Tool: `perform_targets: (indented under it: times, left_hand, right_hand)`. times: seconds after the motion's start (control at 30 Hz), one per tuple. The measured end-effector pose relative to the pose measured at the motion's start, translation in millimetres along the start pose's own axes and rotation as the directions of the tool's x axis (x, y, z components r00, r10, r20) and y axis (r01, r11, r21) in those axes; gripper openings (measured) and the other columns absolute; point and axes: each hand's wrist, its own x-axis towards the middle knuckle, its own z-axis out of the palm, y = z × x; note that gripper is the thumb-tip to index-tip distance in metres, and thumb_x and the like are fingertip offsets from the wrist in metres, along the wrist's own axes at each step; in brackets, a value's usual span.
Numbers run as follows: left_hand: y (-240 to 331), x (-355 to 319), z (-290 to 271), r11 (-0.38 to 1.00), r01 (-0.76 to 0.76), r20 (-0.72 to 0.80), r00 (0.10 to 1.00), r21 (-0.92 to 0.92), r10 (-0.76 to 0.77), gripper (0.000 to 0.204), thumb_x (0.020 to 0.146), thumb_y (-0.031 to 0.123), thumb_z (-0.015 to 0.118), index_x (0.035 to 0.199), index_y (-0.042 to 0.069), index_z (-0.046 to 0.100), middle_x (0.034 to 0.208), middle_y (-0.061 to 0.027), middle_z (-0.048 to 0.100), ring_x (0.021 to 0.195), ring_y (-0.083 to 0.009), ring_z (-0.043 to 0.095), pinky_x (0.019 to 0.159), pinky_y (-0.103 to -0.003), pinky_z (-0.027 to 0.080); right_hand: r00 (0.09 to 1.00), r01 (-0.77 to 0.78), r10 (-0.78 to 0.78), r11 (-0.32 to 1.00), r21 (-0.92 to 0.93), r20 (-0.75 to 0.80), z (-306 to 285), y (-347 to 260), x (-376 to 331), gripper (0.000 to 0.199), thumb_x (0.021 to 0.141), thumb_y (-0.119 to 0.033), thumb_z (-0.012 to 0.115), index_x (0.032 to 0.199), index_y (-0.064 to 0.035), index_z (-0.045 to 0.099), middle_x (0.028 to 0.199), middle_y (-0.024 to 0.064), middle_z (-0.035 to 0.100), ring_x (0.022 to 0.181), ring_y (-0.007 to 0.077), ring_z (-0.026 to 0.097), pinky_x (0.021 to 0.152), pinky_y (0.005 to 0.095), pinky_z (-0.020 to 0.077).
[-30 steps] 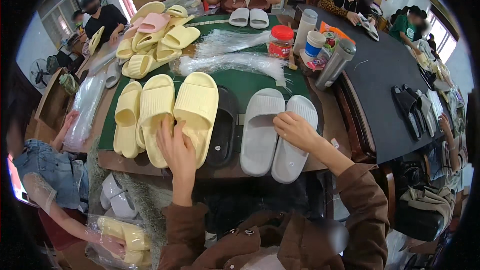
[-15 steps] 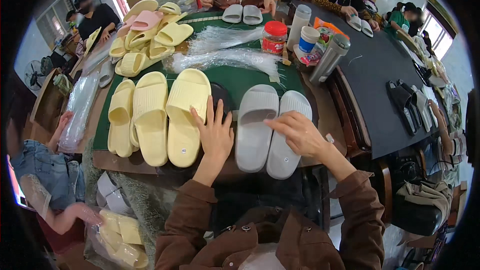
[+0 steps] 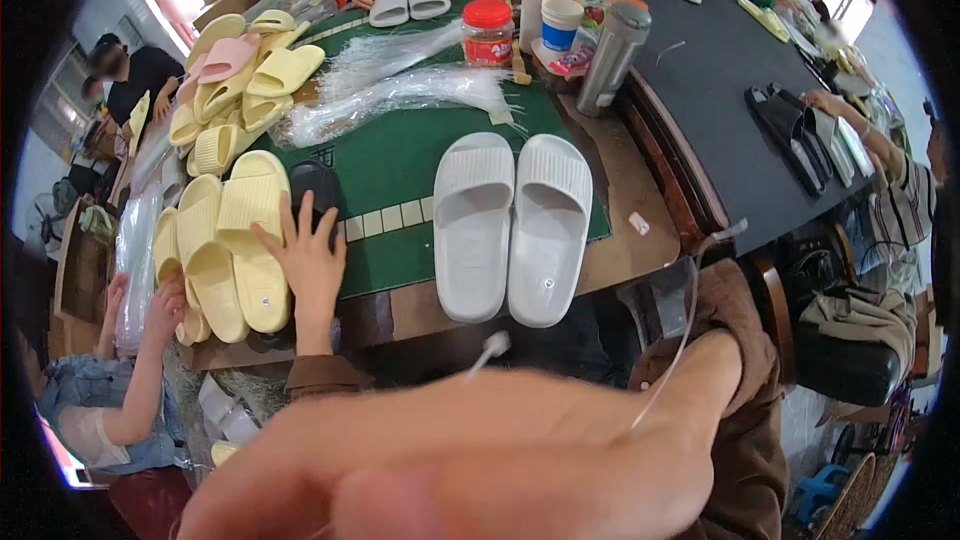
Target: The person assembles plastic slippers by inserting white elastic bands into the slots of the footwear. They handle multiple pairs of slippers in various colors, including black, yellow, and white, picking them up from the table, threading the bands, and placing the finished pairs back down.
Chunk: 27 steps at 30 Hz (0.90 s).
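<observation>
My left hand (image 3: 312, 265) is spread out beside the row of yellow slippers (image 3: 262, 260), its fingertips near a black slipper (image 3: 314, 183) that is partly hidden. Close to the camera, my right hand (image 3: 480, 450) is large and blurred, its fingers curled together. A thin clear plastic strand (image 3: 684, 325) with small white ends runs out from it, seemingly held in the fingers, though the grip itself is hidden. Beyond that hand, a pair of grey slippers (image 3: 475, 230) lies side by side at the table's near edge, touched by neither hand.
Bundles of clear plastic strands (image 3: 400, 105) lie on the green mat (image 3: 385, 255). A red-lidded jar (image 3: 487, 32), a paper cup (image 3: 558, 24) and a steel flask (image 3: 612, 58) stand behind. Yellow and pink slippers (image 3: 228, 57) are heaped at far left. Other people's hands work nearby.
My right hand has lifted off the grey slippers toward the camera, with a strand trailing. The grey slippers now sit closer together. The view has swung right; my left hand stays by the yellow slippers.
</observation>
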Motion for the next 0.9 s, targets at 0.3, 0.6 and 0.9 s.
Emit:
perform_targets:
  times: [0.3,0.6,0.9]
  left_hand:
    - [-71,-3,21,0.991,-0.052,0.071,0.997,0.127,0.044,0.034,0.08,0.027,0.068,0.114,0.023,0.067,0.141,-0.0007,0.047,0.141,-0.0308,0.027,0.109,-0.071,-0.002]
    - [18,38,14,0.965,0.005,0.07,0.997,-0.263,0.014,0.035,0.095,0.033,0.055,0.125,0.015,0.059,0.139,-0.0092,0.048,0.138,-0.0342,0.032,0.108,-0.066,0.012]
    - [196,86,6,0.746,-0.378,-0.054,0.906,-0.549,0.419,0.046,0.089,0.034,0.06,0.133,0.021,0.052,0.133,-0.0115,0.053,0.129,-0.0354,0.042,0.105,-0.067,0.022]
  right_hand:
    - [0.968,0.251,-0.249,0.964,-0.087,0.039,13,38,-9,0.042,0.104,-0.03,0.038,0.121,0.0037,0.054,0.113,0.0132,0.06,0.1,0.0205,0.055,0.088,0.0363,0.0458]
    - [0.995,-0.012,-0.009,0.978,0.207,0.1,15,-4,-20,0.045,0.105,-0.033,0.029,0.108,0.0023,0.056,0.096,0.0079,0.057,0.084,0.0145,0.05,0.078,0.0288,0.0448]
    - [0.999,-0.028,0.023,0.963,-0.267,-0.023,10,-29,-30,0.038,0.103,-0.027,0.034,0.107,0.0028,0.056,0.098,0.0091,0.057,0.09,0.0136,0.051,0.084,0.0273,0.0425]
